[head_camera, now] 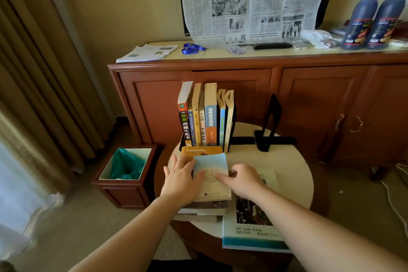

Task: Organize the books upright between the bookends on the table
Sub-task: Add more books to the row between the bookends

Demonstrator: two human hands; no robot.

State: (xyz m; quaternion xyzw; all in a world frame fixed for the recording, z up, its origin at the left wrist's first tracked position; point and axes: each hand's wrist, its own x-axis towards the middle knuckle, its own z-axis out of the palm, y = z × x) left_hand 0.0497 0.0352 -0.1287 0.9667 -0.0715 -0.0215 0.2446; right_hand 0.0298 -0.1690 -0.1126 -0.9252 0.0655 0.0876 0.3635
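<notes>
On the round surface [293, 168] a row of books [205, 117] stands upright, its right end against a black bookend [239, 139]; a second bookend [272, 123] stands apart to the right with a gap between. In front of the row lies a flat stack, topped by a pale blue paperback [210, 174], with an orange book [202, 150] poking out beyond it. A large photo book [254, 227] lies just beside the stack, under the right forearm.

The left hand [180, 179] rests on the paperback's left edge with fingers spread and straight, holding nothing. The right hand [241, 180] lies on the right side of the cover, fingers loosely bent, thumb on the cover; it does not look like a grip yet.

The paperback looks light and limp, with a smooth cover likely to slide on the one beneath. I would pinch it at the long edges, near the spine, so the pages do not fan.
</notes>
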